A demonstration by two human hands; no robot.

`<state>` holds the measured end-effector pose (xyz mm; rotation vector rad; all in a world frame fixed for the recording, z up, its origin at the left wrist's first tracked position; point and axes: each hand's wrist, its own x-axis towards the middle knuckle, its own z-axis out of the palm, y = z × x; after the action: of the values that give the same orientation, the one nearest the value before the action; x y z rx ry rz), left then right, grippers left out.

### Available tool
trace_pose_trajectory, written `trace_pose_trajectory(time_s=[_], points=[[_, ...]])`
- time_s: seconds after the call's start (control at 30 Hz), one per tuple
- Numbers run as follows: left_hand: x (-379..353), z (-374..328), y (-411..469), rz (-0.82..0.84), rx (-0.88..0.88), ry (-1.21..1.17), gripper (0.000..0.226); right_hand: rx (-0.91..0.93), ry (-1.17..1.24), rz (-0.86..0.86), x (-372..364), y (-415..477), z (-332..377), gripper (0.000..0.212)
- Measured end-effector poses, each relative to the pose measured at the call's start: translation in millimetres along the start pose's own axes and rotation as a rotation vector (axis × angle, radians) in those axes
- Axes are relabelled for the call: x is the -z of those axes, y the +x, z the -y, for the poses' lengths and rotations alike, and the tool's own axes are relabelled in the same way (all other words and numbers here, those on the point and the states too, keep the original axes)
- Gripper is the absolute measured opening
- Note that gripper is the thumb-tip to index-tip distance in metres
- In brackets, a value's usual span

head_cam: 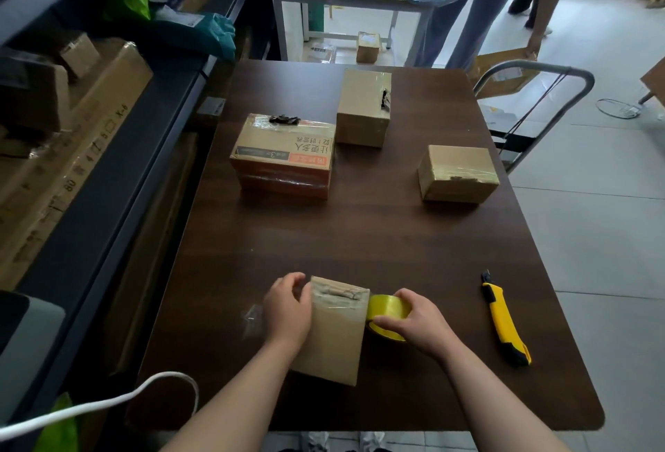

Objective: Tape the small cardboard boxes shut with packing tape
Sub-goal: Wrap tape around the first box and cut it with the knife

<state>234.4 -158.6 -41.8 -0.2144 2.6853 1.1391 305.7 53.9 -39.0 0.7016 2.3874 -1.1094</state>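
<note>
A small cardboard box (333, 336) stands near the front edge of the dark wooden table (360, 235), with clear tape across its far top end. My left hand (288, 311) grips the box's left side. My right hand (417, 322) holds a yellow roll of packing tape (387, 309) pressed against the box's right side. Three more cardboard boxes sit further back: a printed one (284, 154) at left, a plain one (363, 108) in the middle, and a taped one (457, 172) at right.
A yellow utility knife (503, 320) lies on the table to the right of my hands. Shelves with cartons (72, 127) run along the left. A metal trolley handle (532, 73) stands at the table's far right. A person (478, 1) stands beyond the table. A white cable (108, 401) crosses the lower left.
</note>
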Motion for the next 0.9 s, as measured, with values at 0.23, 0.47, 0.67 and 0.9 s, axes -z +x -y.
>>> trace_pose_trajectory(time_s=[0.23,0.47,0.67,0.9], points=[[-15,-19,6,0.097,-0.001,0.005,0.039,-0.022,0.069,-0.004,-6,-5,-3,0.045],[-35,-32,22,0.156,-0.036,0.252,0.066,0.010,0.249,-0.043,-15,-6,-8,0.019],[-45,-20,19,0.102,-0.109,0.408,0.075,0.131,0.205,-0.093,-24,-9,-23,0.023],[-48,-17,17,0.083,-0.133,0.471,0.066,0.166,0.037,-0.080,-23,-9,-39,0.025]])
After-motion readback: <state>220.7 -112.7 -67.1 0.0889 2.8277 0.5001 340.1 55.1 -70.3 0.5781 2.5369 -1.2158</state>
